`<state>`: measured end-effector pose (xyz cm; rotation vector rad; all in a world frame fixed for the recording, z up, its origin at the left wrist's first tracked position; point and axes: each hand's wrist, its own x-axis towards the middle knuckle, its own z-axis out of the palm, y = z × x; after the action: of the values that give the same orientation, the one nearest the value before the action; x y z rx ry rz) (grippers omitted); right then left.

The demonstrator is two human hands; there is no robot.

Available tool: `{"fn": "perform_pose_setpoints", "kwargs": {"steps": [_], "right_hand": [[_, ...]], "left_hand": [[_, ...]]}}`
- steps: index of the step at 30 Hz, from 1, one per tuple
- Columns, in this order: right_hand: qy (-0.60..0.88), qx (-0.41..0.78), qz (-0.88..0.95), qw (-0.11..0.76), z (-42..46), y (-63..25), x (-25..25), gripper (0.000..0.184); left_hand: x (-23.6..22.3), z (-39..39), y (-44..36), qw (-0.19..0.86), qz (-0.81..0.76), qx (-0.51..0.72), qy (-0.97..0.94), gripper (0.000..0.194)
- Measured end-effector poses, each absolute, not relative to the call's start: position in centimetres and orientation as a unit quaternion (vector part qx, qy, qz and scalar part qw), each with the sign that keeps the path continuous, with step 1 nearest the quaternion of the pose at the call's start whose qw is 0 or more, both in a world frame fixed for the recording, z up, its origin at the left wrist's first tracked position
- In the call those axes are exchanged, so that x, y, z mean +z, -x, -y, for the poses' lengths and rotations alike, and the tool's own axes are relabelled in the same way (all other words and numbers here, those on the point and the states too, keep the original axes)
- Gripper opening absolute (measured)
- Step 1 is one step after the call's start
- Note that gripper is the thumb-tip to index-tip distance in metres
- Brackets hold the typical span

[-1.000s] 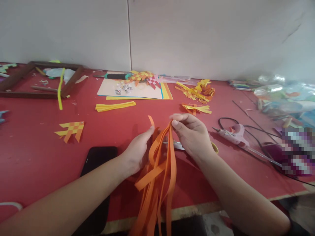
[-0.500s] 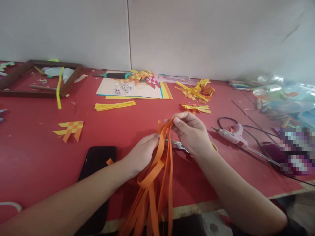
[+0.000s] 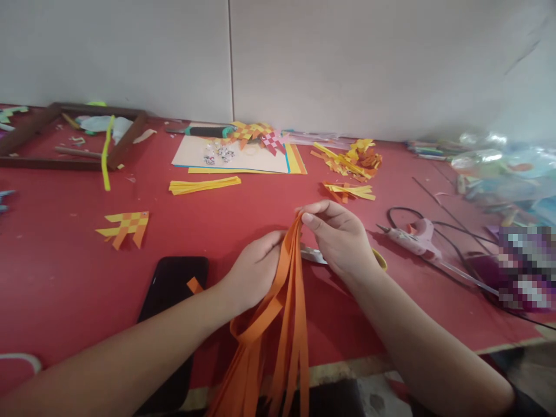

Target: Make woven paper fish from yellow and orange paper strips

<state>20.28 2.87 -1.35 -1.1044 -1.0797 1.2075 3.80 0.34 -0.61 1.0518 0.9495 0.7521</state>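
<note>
A bundle of long orange paper strips (image 3: pixel 290 313) runs from the middle of the red table (image 3: pixel 65 278) down past its front edge. My right hand (image 3: pixel 341 240) pinches the top ends of the strips between thumb and fingers. My left hand (image 3: pixel 256 271) is curled against the strips from the left, just below that pinch. Scissors (image 3: pixel 313 255) lie on the table under my right hand, mostly hidden. A small orange scrap (image 3: pixel 194 285) rests on a black phone (image 3: pixel 174 301) beside my left forearm.
A pink glue gun (image 3: pixel 412 237) with black cable lies to the right. A woven yellow-orange paper fish (image 3: pixel 125 226) sits at left. Yellow strips (image 3: pixel 204 185), card sheets (image 3: pixel 237 156), woven pieces and paper scraps (image 3: pixel 350 159) lie further back. A wooden frame (image 3: pixel 69 139) is at far left.
The loose strip end that stuck up at the top has been gathered into the bundle. My left hand has closed in on the strips, and a small orange scrap now lies on the phone.
</note>
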Motion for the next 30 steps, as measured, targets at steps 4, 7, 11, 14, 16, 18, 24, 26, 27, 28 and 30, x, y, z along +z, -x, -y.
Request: {"fn": "perform_pose_setpoints", "kwargs": {"steps": [4,7,11,14,16,18,24,26,27,28,30], "right_hand": [[0.467,0.533,0.437,0.554,-2.9,-20.4,-1.1,0.016],[0.453,0.541,0.436,0.558,-2.6,-20.2,-0.9,0.016],[0.451,0.577,0.431,0.527,-2.1,-19.9,-0.8,0.017],[0.445,0.604,0.425,0.507,-1.9,-19.7,-0.7,0.019],[0.451,0.601,0.43,0.501,-1.8,-19.6,-0.5,0.021],[0.456,0.596,0.436,0.497,-1.8,-19.6,-0.3,0.021],[0.437,0.576,0.458,0.517,-1.6,-19.4,0.0,0.016],[0.437,0.561,0.473,0.52,-1.7,-19.4,-0.2,0.013],[0.441,0.547,0.484,0.522,-1.7,-19.4,-0.2,0.013],[0.447,0.526,0.497,0.526,-1.7,-19.4,-0.3,0.014],[0.464,0.475,0.523,0.534,-1.8,-19.4,-0.4,0.021]], "left_hand": [[-0.5,-0.1,-3.8,0.711,-0.409,0.312,-0.48,0.022],[-0.6,-0.2,-3.9,0.758,-0.387,0.317,-0.419,0.019],[-0.5,-0.9,-4.1,0.836,-0.345,0.374,-0.207,0.015],[-0.5,-1.4,-4.1,0.858,-0.317,0.384,-0.124,0.013],[-0.6,-1.6,-4.0,0.869,-0.298,0.372,-0.133,0.016],[-0.7,-1.5,-3.9,0.869,-0.293,0.366,-0.155,0.014],[-0.7,-1.5,-4.0,0.85,-0.308,0.393,-0.17,0.015],[-0.7,-1.5,-4.1,0.847,-0.305,0.402,-0.167,0.015],[-0.7,-1.6,-4.1,0.845,-0.304,0.407,-0.166,0.014],[-0.8,-1.6,-4.1,0.843,-0.302,0.412,-0.165,0.014],[-0.9,-1.6,-4.1,0.84,-0.301,0.421,-0.165,0.014]]}}
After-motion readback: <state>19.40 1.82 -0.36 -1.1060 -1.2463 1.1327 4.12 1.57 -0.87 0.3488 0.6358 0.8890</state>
